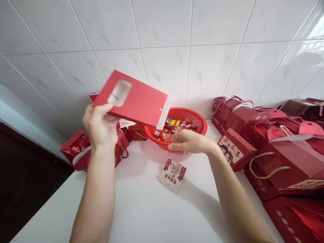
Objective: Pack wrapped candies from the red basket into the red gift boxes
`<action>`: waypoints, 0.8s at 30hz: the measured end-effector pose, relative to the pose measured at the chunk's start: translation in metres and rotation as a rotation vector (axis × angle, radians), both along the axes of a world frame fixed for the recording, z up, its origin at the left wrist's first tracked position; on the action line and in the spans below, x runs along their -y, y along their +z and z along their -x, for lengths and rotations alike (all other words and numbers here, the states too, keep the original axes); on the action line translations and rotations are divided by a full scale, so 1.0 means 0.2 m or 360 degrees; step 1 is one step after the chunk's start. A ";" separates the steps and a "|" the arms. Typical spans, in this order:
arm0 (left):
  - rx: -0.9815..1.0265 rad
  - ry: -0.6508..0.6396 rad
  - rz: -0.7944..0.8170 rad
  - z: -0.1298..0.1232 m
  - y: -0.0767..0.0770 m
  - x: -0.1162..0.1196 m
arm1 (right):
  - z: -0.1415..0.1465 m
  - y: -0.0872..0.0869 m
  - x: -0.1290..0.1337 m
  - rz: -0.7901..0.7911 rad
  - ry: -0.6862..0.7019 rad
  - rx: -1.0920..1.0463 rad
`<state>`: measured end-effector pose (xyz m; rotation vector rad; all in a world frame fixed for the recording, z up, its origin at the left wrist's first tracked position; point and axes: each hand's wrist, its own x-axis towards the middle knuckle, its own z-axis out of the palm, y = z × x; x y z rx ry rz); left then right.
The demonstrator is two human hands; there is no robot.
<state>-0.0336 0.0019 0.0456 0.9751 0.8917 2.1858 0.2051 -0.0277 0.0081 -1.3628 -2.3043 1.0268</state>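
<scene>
My left hand (100, 126) is closed around the lower left side of a red paper box (141, 101), holding it tilted above the table. The box has a rounded cut-out window near my fingers and a pale edge at its right end. My right hand (188, 141) is over the front rim of a red plastic basket (202, 130), fingers loosely bent, nothing visible in them. Wrapped candies (174, 125) lie in the basket, partly hidden by the box. Below my right hand, a small printed square card (173, 175) lies flat on the white table (141, 209).
Several red gift boxes with rope handles (291, 162) crowd the right side. A smaller red box with a printed label (236, 148) leans beside them. More red boxes (78, 148) stand at the left behind my forearm. A tiled wall (164, 64) closes off the back.
</scene>
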 end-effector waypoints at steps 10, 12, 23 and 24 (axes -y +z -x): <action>-0.0096 -0.0135 0.0052 0.07 0.02 0.02 | 0.42 -0.20 0.08 -0.0130 0.0056 0.1112; -0.0139 -0.0162 0.0073 0.07 0.02 0.01 | 0.46 -0.25 0.07 -0.0092 0.0101 0.1157; -0.0023 -0.0283 -0.0141 0.16 0.04 0.02 | -0.31 0.16 0.16 -0.0875 -0.0763 -0.0906; -0.0021 -0.0284 -0.0140 0.15 0.04 0.03 | -0.41 0.18 0.17 -0.1083 -0.1198 -0.1046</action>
